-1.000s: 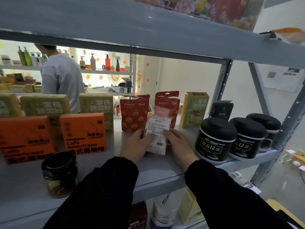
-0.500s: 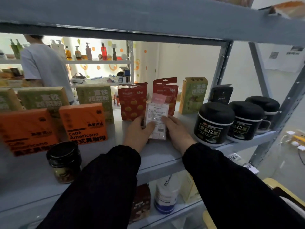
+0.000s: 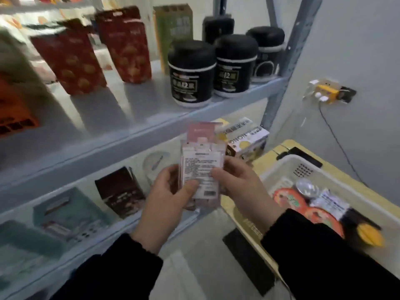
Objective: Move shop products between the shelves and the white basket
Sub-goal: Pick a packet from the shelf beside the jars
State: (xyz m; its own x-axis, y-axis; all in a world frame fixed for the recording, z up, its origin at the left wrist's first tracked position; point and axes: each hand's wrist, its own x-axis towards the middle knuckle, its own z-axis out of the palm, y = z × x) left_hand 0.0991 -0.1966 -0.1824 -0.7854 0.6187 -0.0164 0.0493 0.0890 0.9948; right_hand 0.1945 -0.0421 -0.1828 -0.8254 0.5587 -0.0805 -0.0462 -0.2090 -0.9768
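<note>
The packet (image 3: 202,167) is pink at its top, with a white label in dark print. On the pale grey shelf (image 3: 129,105), far left, red pouches (image 3: 71,61) bear golden round spots. Right of them, black jars (image 3: 191,72) carry a white band. The basket (image 3: 303,169), near right, is white on a yellow desk (image 3: 236,205).

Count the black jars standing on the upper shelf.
3. The front jar stands at the shelf edge, the middle jar just right of it, the right jar by the post. A dark item behind them is too blurred to identify; others may be hidden.
</note>
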